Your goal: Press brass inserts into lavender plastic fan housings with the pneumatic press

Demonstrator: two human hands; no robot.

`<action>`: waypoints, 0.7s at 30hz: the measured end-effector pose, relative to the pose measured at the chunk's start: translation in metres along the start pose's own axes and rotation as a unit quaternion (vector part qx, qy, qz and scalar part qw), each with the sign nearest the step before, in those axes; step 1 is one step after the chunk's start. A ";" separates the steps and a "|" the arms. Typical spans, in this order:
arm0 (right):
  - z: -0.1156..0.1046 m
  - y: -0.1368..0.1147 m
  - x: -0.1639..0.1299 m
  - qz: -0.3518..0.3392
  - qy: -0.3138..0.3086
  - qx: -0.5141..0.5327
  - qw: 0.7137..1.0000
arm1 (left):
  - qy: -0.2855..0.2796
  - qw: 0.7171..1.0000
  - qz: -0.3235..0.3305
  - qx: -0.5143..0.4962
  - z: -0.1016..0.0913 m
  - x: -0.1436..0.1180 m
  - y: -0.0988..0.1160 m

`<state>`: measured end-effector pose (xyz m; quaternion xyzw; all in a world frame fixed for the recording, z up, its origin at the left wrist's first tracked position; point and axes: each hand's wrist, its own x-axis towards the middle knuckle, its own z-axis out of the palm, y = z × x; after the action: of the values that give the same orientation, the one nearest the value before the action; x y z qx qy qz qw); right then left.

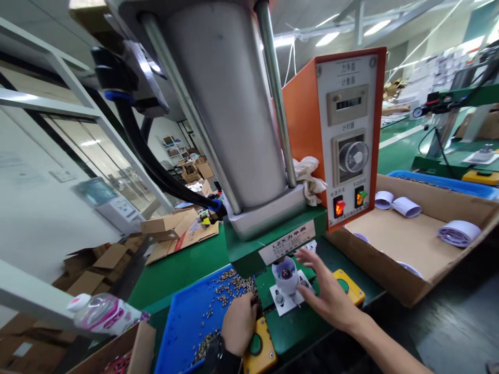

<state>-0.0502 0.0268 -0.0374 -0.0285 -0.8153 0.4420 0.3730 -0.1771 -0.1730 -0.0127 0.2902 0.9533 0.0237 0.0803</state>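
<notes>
At the near left, a plastic bottle [103, 313] lies tilted beside an open cardboard box [128, 348]. To its right, a blue tray [183, 322] sits on the green worktop [183, 265], scattered with small metal parts [230, 288]. My left hand [238, 323] rests at the tray's right edge, fingers curled into a loose fist; whether it pinches any parts cannot be told. Just right of this hand is a yellow button box [260, 352] with a green button.

Beyond it, at centre, the white cup-shaped part [286, 275] stands upright on the white fixture plate [290, 300] of the press, directly under the large grey cylinder [230, 104]. My right hand [325, 291] is spread open, fingers extended toward the cup-shaped part, fingertips just beside it; contact cannot be confirmed. A second yellow button box [349, 287] lies partly under this hand.

Farther right, the orange control panel [349, 135] shows two lit switches. At the far right, a shallow cardboard tray [413, 239] holds rolled white parts [459, 232].
</notes>
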 end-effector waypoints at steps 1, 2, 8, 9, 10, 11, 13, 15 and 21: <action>0.006 -0.007 0.004 -0.008 -0.037 0.027 0.999 | 0.005 1.000 -0.003 -0.004 0.001 -0.001 -0.001; 0.012 -0.012 0.009 -0.007 -0.056 0.056 0.997 | 0.010 1.000 -0.007 -0.008 0.003 -0.001 -0.002; 0.048 -0.021 0.001 0.059 0.157 0.170 0.971 | 0.025 0.999 -0.033 -0.024 0.010 -0.004 -0.007; 0.049 -0.023 -0.008 0.060 0.180 0.159 0.969 | 0.026 0.999 -0.036 -0.029 0.011 -0.004 -0.007; 0.048 -0.027 -0.019 0.051 0.187 0.146 0.970 | 0.025 0.998 -0.038 -0.034 0.011 -0.005 -0.006; 0.045 -0.032 -0.031 0.031 0.184 0.136 0.973 | 0.025 0.998 -0.040 -0.038 0.011 -0.005 -0.006; 0.036 -0.043 -0.052 -0.034 0.167 0.136 0.976 | 0.026 0.998 -0.039 -0.042 0.011 -0.005 -0.004; 0.027 -0.054 -0.066 -0.093 0.152 0.154 0.972 | 0.027 0.998 -0.036 -0.040 0.011 -0.004 -0.003; 0.020 -0.073 -0.070 -0.064 0.182 0.209 0.959 | 0.021 0.998 -0.034 -0.049 0.010 -0.001 0.000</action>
<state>0.0081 -0.0580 -0.0307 0.0220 -0.6232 0.5652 0.5401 -0.1741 -0.1735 -0.0225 0.2528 0.9618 0.0734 0.0756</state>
